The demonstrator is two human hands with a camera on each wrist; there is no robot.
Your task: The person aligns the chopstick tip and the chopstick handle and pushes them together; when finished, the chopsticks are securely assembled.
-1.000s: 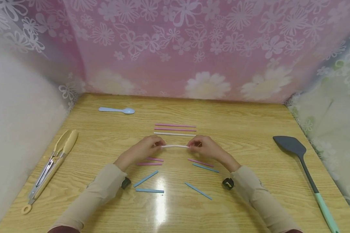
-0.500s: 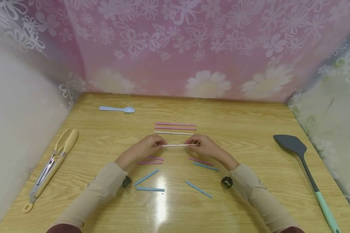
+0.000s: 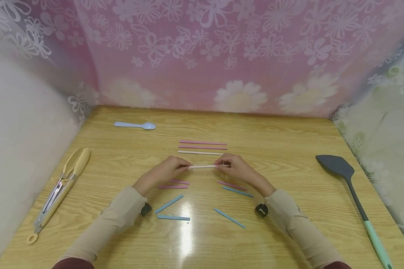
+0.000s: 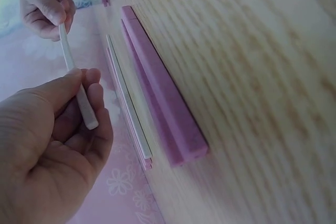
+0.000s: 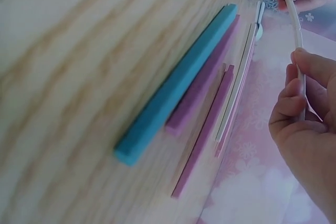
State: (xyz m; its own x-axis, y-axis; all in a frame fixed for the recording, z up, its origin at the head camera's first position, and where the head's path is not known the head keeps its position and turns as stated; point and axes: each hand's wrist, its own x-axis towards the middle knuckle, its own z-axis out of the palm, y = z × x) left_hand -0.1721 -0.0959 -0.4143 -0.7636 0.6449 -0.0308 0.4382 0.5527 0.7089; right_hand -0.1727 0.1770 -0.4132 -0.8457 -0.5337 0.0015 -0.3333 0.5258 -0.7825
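Note:
Between the two hands runs a thin white stick (image 3: pixel 202 166), pinched near both ends above the table. My left hand (image 3: pixel 170 170) grips its left end between thumb and fingers, and a short end pokes out past the fingertips in the left wrist view. The right hand (image 3: pixel 235 168) pinches the other end, with part of the stick inside the fingers. In the right wrist view the white stick (image 5: pixel 298 30) has a slight kink partway along. Just beyond the hands lie two long pink sticks (image 3: pixel 203 143) and another white stick (image 3: pixel 200 152), side by side.
Short pink sticks (image 3: pixel 173 187) and short blue sticks (image 3: pixel 229 218) lie nearer the person. A pale blue spoon (image 3: pixel 134 126) is at the back left, yellow-handled tongs (image 3: pixel 60 190) at the left, and a dark spatula (image 3: pixel 343 172) with a green handle at the right.
The white stick's sagging bend in the middle has flattened to nearly straight. The right hand has shifted slightly left along it and now lifts a little; the left hand stays almost in place.

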